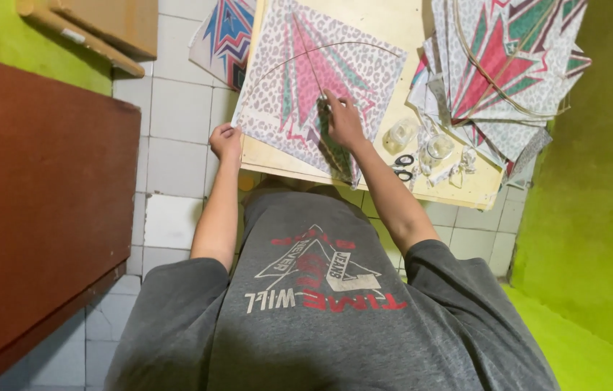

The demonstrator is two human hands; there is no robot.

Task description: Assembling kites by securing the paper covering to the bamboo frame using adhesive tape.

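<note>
— Kite (299, 94) first: where is it seen?

— It is laid flat on the pale wooden table (408, 29), a diamond of leopard-spotted paper with pink and green stripes, and a thin bowed stick is seen arching across its upper half.

— How are the hands placed?

— The right hand (342, 119) is pressed down on the middle of the kite, fingers bent around something small that cannot be made out. The left hand (225, 140) is closed on the kite's left corner, at the table's edge.

— What is found beside it?

— A stack of finished kites (509, 65) in the same pattern is piled at the right of the table. Black-handled scissors (402, 166) and clear tape rolls (422, 141) are set between that stack and the right hand. Another kite (223, 36), patterned in blue and red, is seen past the table's left edge, above the white floor tiles (176, 116).
</note>
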